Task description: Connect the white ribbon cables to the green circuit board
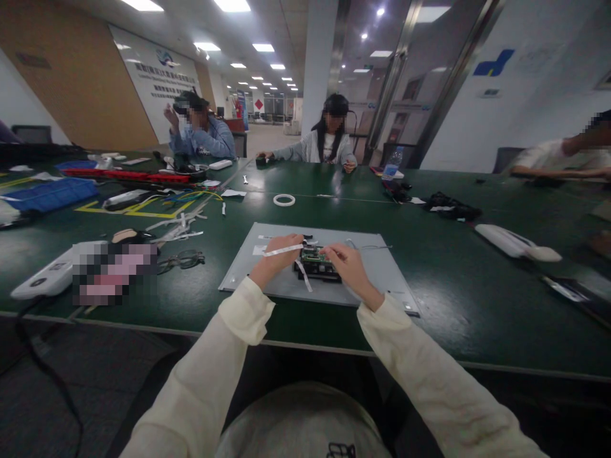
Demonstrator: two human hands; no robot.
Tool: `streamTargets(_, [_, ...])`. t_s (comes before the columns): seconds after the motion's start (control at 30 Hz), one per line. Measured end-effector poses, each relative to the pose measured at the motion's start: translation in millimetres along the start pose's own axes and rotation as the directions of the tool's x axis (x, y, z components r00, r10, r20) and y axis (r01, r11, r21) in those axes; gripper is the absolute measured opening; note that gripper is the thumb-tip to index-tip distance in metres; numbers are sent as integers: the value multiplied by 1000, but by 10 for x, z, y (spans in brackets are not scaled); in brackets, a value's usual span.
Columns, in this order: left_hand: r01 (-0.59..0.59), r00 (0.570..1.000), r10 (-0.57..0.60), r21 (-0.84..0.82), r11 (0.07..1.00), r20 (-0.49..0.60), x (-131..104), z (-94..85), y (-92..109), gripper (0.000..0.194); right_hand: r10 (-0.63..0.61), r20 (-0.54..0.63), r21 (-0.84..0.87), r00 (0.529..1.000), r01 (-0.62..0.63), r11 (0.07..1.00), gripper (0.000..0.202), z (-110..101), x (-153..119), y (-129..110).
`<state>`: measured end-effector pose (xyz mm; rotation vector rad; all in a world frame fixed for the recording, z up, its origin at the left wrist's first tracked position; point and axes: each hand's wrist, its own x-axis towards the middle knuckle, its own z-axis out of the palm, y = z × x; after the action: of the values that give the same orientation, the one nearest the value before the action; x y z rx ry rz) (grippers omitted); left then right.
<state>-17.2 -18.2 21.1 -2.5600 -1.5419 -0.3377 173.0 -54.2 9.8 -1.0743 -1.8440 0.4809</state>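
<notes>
A green circuit board sits in a black device housing on a grey panel. My left hand is at the housing's left side, fingers closed; what they grip is hidden. Across the back of its fingers runs a white strip. A second white strip hangs down over the housing's left end. From the other side, my right hand pinches with thumb and forefinger at the board's right edge. Anything small between those fingertips cannot be made out. A thin cable lies behind the housing.
Beyond the panel lies a white tape roll. To the left are glasses, loose white strips, a white power strip and a blue tray. On the right lies a white device. Several people sit around the green table.
</notes>
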Motion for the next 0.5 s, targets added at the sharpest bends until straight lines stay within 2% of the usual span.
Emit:
streamTargets(0.1, [-13,1000,12,46,999,21,-9,-10,152,24,-15,16,-11,1000,15,1000,33,14,-14,-35])
streamTargets(0.23, [-62,997,59,58,996,50,2,20,279,21,-95,81,-39,992,98,994,29,27,-33,-113])
streamTargets(0.4, [-92,994,89,55,994,63,4,52,291,23,-147,74,-60,986,151,987,24,35,-32,-142])
streamTargets(0.5, [-72,995,69,44,996,67,-10,43,285,22,-138,55,-32,989,140,990,24,38,-15,-113])
